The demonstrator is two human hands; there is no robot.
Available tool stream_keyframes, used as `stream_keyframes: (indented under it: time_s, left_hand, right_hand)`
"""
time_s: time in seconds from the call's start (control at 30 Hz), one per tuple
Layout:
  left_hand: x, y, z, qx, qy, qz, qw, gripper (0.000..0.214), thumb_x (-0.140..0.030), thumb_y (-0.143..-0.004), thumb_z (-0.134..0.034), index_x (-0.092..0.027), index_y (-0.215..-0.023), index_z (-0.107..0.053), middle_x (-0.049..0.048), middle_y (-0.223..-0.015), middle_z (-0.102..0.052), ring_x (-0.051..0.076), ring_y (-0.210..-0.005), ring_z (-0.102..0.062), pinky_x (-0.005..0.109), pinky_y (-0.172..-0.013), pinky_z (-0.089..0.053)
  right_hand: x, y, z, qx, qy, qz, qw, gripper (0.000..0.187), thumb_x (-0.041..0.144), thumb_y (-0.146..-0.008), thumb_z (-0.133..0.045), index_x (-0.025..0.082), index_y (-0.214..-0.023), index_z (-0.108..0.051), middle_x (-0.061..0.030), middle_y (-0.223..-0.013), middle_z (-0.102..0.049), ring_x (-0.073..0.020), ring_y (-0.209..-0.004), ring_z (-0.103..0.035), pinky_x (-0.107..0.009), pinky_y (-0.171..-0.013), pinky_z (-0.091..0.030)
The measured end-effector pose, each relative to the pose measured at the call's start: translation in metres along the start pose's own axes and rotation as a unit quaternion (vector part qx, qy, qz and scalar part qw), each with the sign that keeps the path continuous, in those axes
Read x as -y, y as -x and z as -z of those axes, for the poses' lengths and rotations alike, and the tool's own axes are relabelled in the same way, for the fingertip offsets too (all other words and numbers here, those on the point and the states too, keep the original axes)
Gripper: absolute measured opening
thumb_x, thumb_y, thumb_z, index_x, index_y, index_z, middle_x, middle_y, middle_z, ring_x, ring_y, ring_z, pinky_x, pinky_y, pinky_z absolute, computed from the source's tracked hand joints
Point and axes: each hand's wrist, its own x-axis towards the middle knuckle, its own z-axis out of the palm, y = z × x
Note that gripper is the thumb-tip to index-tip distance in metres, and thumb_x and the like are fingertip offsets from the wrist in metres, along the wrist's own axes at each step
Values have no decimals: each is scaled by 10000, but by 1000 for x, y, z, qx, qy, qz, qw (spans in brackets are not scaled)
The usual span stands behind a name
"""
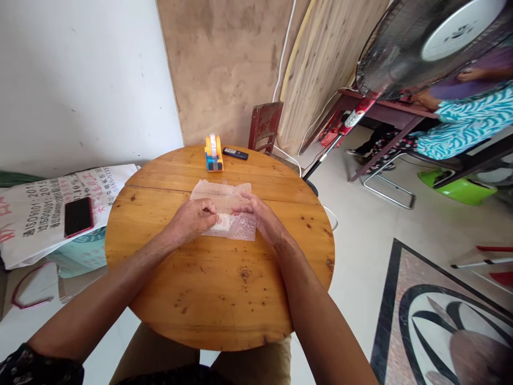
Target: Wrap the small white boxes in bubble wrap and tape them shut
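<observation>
Pinching with left hand, hard to tell on what, at left end of packet lying crosswise on wrap, centre frame; farther off, to the right, with right hand loosely spread.

It's a homelike room, or maybe a small workroom; there's a round wooden table, a standing fan, a patterned floor; over right, someone sits at a desk.
</observation>
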Motion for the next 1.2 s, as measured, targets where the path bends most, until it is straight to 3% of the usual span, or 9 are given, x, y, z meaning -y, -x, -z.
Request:
stream_keyframes:
  time_s: [0.07, 0.17, 0.37, 0.8, 1.03, 1.2]
  left_hand:
    - [5, -3, -6, 2, 45, -1, 999, 199, -368, -697, -607, -171, -717, -631, 4, -732, -686, 136, -602, -556, 246, -564, -404]
    - [13, -3, -14, -7, 107, 1, 994, 226, -383, -693, -589, -162, -707, -628, -11, -633, -619, 116, -552, -496, 224, -515, -361]
    - [19, -2, -18, -5, 163, -10, 987, 250, -399, -699, -600, -150, -695, -622, -3, -625, -597, 107, -545, -477, 214, -509, -346]
    - [22, -5, -18, -3, 193, -34, 981, 199, -357, -695, -584, -159, -679, -571, -19, -612, -553, 98, -543, -456, 209, -507, -348]
    - [23, -9, -20, 5, 210, -13, 978, 213, -376, -666, -588, -165, -681, -562, -26, -602, -538, 95, -536, -443, 209, -503, -338]
    - [19, -9, -18, 16, 208, 4, 978, 231, -393, -666, -598, -164, -680, -569, -34, -573, -524, 87, -508, -407, 199, -467, -304]
  right_hand:
    - [0, 2, 1, 11, 22, 17, 1000, 720, 515, -703, -758, 226, -1307, -491, -58, -1015, -698, -219, -984, -645, -371, -914, -466]
    - [-4, 1, -1, 15, 58, 24, 998, 687, 388, -630, -821, 225, -1238, -545, -19, -929, -661, -182, -896, -625, -324, -824, -473]
    - [-11, -2, -5, 6, 104, 30, 994, 408, 376, -660, -755, 192, -1002, -629, 34, -721, -567, -124, -639, -537, -268, -629, -416]
    - [-13, -1, -5, -17, 173, 19, 985, 397, 387, -672, -681, 177, -997, -590, 58, -639, -510, -111, -555, -479, -239, -540, -374]
    - [-20, -4, -2, -113, 324, 91, 935, 289, 370, -710, -640, 177, -926, -652, 36, -623, -514, -123, -569, -442, -236, -534, -337]
    - [-24, -5, -3, -125, 411, 88, 899, 279, 349, -745, -638, 193, -974, -671, 24, -628, -559, -143, -580, -490, -254, -564, -377]
